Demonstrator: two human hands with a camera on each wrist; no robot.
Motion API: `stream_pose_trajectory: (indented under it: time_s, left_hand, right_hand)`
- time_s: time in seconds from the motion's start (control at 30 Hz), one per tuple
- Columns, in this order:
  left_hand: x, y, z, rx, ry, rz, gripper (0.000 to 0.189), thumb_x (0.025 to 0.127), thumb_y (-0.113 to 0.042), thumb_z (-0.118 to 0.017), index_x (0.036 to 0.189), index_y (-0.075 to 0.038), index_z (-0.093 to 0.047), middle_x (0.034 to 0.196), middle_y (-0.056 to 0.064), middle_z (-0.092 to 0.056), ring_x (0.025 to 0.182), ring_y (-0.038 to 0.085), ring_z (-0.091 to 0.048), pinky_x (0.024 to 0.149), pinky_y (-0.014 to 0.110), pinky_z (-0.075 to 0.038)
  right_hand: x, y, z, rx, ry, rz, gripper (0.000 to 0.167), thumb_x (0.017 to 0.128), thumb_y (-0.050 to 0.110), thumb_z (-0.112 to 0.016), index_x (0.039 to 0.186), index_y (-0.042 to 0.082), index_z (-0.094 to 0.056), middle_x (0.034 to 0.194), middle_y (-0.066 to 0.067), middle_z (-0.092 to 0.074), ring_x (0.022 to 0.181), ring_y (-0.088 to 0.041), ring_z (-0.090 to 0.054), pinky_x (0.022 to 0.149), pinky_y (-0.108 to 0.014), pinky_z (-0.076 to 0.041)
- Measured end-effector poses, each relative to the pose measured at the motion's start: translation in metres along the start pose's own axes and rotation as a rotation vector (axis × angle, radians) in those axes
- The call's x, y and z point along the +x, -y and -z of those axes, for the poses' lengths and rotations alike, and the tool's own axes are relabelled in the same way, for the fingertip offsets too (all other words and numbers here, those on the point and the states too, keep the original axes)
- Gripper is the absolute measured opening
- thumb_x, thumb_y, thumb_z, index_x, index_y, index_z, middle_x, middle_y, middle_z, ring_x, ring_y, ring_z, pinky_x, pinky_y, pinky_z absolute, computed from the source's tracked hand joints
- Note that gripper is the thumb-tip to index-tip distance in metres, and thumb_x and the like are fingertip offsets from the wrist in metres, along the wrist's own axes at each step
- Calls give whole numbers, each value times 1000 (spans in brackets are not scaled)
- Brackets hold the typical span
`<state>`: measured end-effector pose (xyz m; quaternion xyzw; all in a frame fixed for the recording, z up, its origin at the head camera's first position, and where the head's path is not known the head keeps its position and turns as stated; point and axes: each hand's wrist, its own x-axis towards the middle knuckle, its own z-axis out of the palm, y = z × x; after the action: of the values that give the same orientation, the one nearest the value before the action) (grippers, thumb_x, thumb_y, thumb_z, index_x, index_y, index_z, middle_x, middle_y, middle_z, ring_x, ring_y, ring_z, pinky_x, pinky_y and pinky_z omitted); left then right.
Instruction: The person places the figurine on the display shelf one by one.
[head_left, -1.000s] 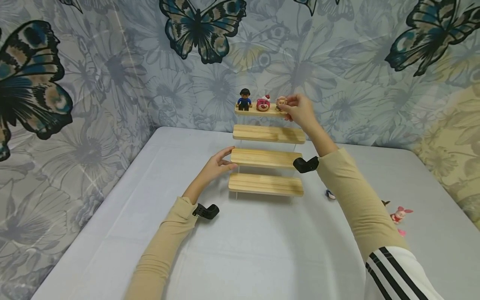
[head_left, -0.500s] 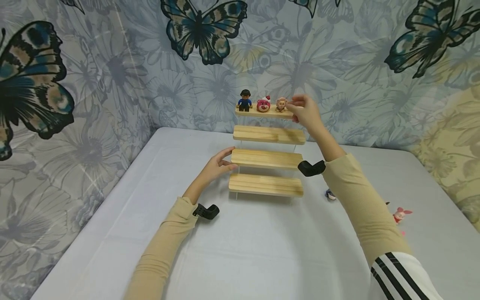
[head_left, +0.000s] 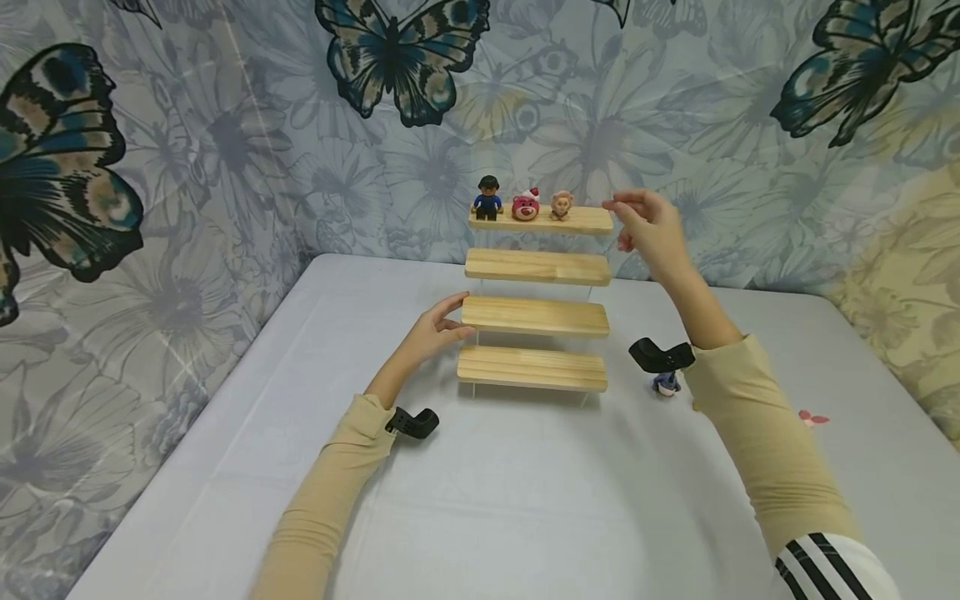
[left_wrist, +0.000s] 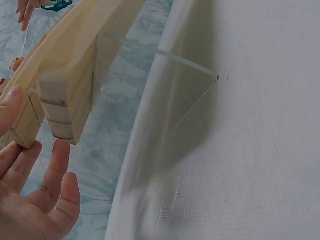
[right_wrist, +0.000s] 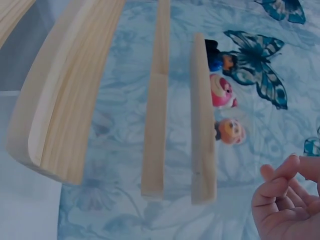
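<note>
Gripping the third board from the top of the shelf stand [head_left: 534,315], the left hand [head_left: 433,335] is pressing its thumb and fingertips around that board's left end. Holding nothing, the right hand [head_left: 652,229] is hanging just beside the stand's top right end, its fingers loosely bent and its thumb close to the index finger.

Three small toys are sitting in a row on the stand's top board [head_left: 594,220]: a dark-haired figure in blue [head_left: 487,202] at its left end, a pink bear [head_left: 526,207] in a red-and-white hat next to it, and a peach-coloured figure [head_left: 561,206] near the board's middle.

Beneath the stand, a white cloth-covered table [head_left: 495,508] is spreading out on all sides, showing faint creases in front of the stand and taking soft shadows below it and to its front right. Clear supports [left_wrist: 192,64] are carrying the pale wooden boards. Right of the stand, a blue figure [head_left: 666,385] is lying on the cloth, and farther right a pink item [head_left: 819,418] is showing partly from behind the beige sleeve [head_left: 765,450].

Behind the stand, a grey-blue floral backdrop [head_left: 720,125] is rising from the table's far edge, bearing a large butterfly print [head_left: 393,58] above and left of the stand, and turning yellowish at the far right.
</note>
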<state>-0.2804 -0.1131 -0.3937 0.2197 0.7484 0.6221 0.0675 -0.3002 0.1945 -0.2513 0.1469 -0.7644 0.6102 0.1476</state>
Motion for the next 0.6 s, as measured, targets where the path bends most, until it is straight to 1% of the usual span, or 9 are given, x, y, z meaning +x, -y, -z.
stream_pose_trajectory:
  time_s: [0.07, 0.13, 0.2, 0.23, 0.37, 0.5, 0.6]
  left_hand:
    - [-3, -8, -1, 1, 4, 5, 65, 86, -9, -61, 141, -6, -26, 142, 14, -25, 101, 30, -52, 83, 37, -44]
    - [-6, -16, -2, 3, 10, 6, 65, 86, -8, -60, 141, -3, -25, 142, 17, -24, 102, 33, -51, 84, 37, -44]
    - [-7, -18, -2, -4, 8, 11, 64, 86, -5, -60, 140, -2, -26, 141, 18, -24, 102, 35, -51, 84, 38, -44]
    - [-7, -18, -2, 2, 7, 7, 64, 86, -5, -60, 140, -2, -26, 141, 19, -25, 102, 35, -51, 83, 38, -44]
    - [0, 0, -2, -14, 13, -13, 65, 86, -6, -61, 140, -3, -26, 141, 17, -26, 101, 34, -51, 82, 37, -45]
    - [1, 3, -2, 3, -2, -10, 65, 86, -11, -62, 141, -7, -28, 141, 13, -28, 99, 28, -53, 80, 35, -46]
    - [1, 3, -1, 2, -9, -17, 65, 85, -12, -63, 141, -7, -28, 141, 12, -28, 98, 26, -54, 80, 35, -46]
  right_hand:
    - [-2, 1, 3, 33, -1, 18, 23, 91, 18, -54, 108, 2, -53, 102, -5, -61, 46, -9, -46, 46, -17, -40]
    - [-4, 1, 5, 44, -2, 36, 21, 91, 18, -54, 106, 4, -55, 101, -4, -62, 46, -10, -46, 46, -17, -40]
    - [-6, 1, 7, 58, 7, 51, 20, 90, 17, -55, 105, 4, -56, 100, -4, -63, 46, -10, -45, 47, -17, -40]
    - [-8, 2, 8, 62, 10, 55, 20, 90, 17, -55, 105, 4, -56, 100, -3, -63, 46, -10, -45, 47, -17, -40]
    - [-16, 3, 17, 78, 8, 84, 20, 91, 14, -54, 104, -1, -56, 96, -1, -64, 46, -12, -45, 46, -17, -39]
    - [-22, 4, 26, 104, 0, 106, 21, 91, 12, -54, 105, -3, -56, 95, -2, -64, 46, -12, -45, 45, -18, -39]
    - [-25, 4, 31, 124, -3, 126, 21, 90, 11, -55, 105, -4, -56, 95, -3, -64, 46, -12, -45, 45, -17, -40]
